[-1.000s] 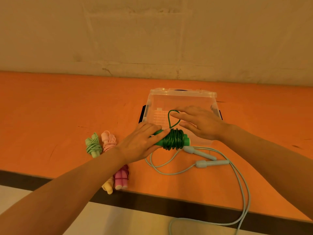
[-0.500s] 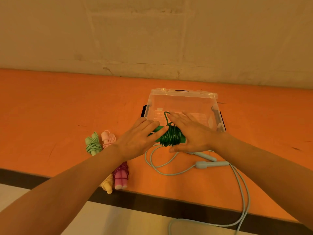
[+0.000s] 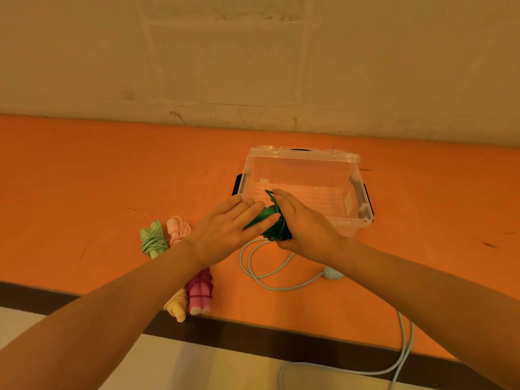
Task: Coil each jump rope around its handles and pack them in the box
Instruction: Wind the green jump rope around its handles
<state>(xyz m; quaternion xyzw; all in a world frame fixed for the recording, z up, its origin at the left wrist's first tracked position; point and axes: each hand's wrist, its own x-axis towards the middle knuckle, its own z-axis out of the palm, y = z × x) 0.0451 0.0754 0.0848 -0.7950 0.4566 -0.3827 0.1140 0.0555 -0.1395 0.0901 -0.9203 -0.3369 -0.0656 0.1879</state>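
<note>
The box (image 3: pixel 304 175) is clear, glossy plastic. The dark green rope (image 3: pixel 277 230) shines like slick vinyl. The orange tabletop (image 3: pixel 112 175) looks matt and scuffed; the wall (image 3: pixel 253 52) rough, patchy plaster.

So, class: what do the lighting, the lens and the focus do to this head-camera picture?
Head view: warm orange light tints everything; the wide lens bows the table edge and stretches both forearms; the clear box shows only faint highlights; the dark green rope looks slightly soft between left hand and right hand.
</note>
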